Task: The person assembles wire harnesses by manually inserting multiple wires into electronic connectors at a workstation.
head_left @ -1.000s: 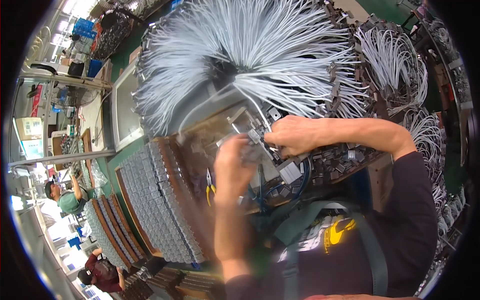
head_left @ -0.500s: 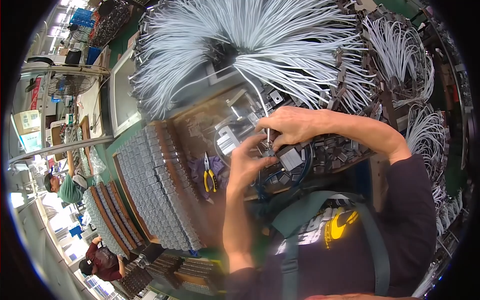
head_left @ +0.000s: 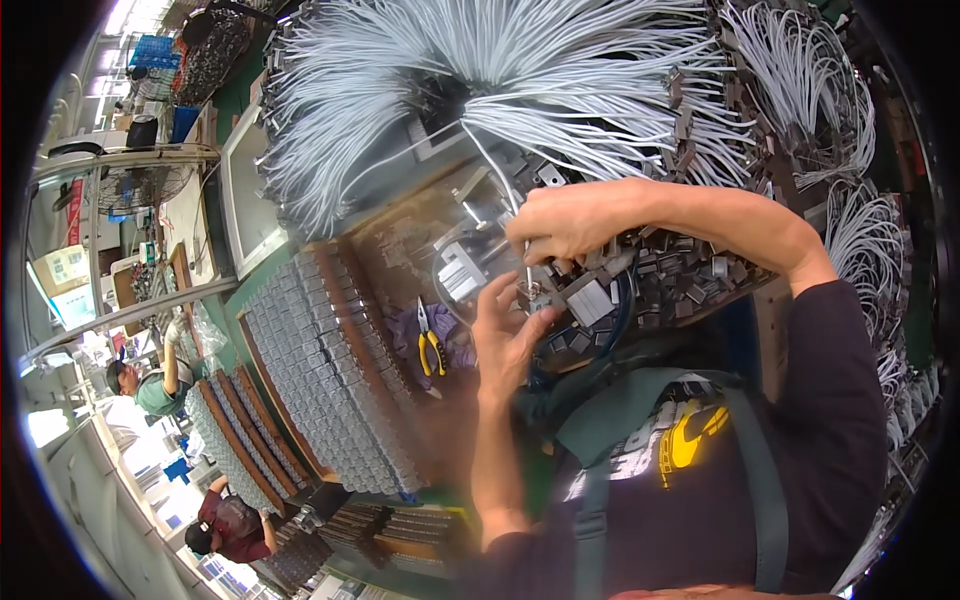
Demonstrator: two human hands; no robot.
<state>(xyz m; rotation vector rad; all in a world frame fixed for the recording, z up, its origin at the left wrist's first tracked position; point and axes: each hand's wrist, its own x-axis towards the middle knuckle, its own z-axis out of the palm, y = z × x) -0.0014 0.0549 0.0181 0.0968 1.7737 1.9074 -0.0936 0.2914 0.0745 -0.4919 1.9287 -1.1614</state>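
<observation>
My right hand is closed around a white cable that runs down from the large bundle. Below it, my left hand has thumb and forefinger pinched about a small grey metal part. The cable's lower end meets this part; fingers hide some of the join. Just right of the left fingertips sits a silver block. Left of the hands is a clear plastic fixture with a white ribbed piece. Yellow-handled pliers lie on a purple cloth.
A wide fan of white cables with metal ends spreads across the far side. Loose dark metal pieces lie to the right. Rows of grey parts fill a tray at left. Two other people work at the far left.
My right hand has lifted slightly up the cable, away from the left hand. The left hand stays at the grey part, its fingers now a little more spread. The whole view has shifted slightly.
</observation>
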